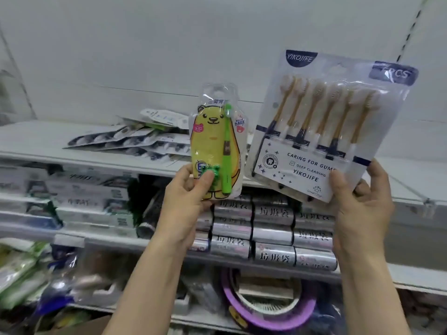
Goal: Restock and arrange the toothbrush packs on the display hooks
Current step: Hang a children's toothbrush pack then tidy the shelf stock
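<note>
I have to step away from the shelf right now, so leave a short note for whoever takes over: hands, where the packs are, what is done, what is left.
Left hand holds the yellow bear kids' pack by its lower edge, thumb on the front.
Right hand holds the six-brush pack by its bottom right corner, tilted.
More packs lie fanned flat on the upper shelf behind the bear pack.
Done: no pack is seen hanging; no hooks are in view.
Left: hang both held packs, then the fanned ones, and straighten them.
</note>
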A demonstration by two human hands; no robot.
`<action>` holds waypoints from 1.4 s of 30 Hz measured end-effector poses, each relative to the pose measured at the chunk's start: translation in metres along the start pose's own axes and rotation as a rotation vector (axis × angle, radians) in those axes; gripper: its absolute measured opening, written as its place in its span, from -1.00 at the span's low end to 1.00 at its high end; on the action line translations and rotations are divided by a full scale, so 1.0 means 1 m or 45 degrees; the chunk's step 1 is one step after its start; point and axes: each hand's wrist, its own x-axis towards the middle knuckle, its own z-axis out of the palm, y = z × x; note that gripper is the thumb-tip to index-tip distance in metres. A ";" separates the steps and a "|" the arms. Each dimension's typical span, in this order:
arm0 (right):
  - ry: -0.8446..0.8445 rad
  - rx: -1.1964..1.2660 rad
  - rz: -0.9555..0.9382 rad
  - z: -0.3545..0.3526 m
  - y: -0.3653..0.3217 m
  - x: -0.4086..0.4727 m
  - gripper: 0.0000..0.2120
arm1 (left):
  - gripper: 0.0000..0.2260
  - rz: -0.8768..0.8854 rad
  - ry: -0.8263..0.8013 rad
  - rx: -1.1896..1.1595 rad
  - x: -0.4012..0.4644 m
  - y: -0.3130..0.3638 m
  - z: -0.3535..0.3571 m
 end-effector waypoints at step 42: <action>-1.091 0.216 0.491 0.721 0.106 -0.519 -0.55 | -0.79 0.140 0.966 0.209 -0.112 0.229 -0.792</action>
